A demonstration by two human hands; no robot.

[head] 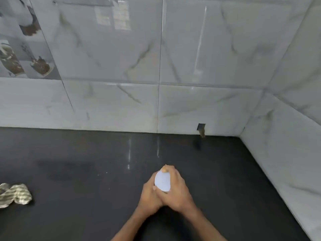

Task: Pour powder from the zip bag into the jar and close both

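Low centre, left hand [149,194] and right hand [178,190] both curl round the white-lidded jar [162,182], probably closing it; no zip bag shows.

A dark, glossy counter [69,153] filled the lower view. Behind the counter rose a back wall [111,58] of large pale grey tiles with marble-like veins. At the counter's right, a side wall [286,145] of the same tiles met it in a corner. Just above the counter's rear edge, a small dark notch [201,127] was cut in the tile. High above the counter's left end sat a picture tile [20,49] with brown motifs. Pale reflections [112,16] shone on the back wall, and thin bright streaks [129,153] lay on the counter.
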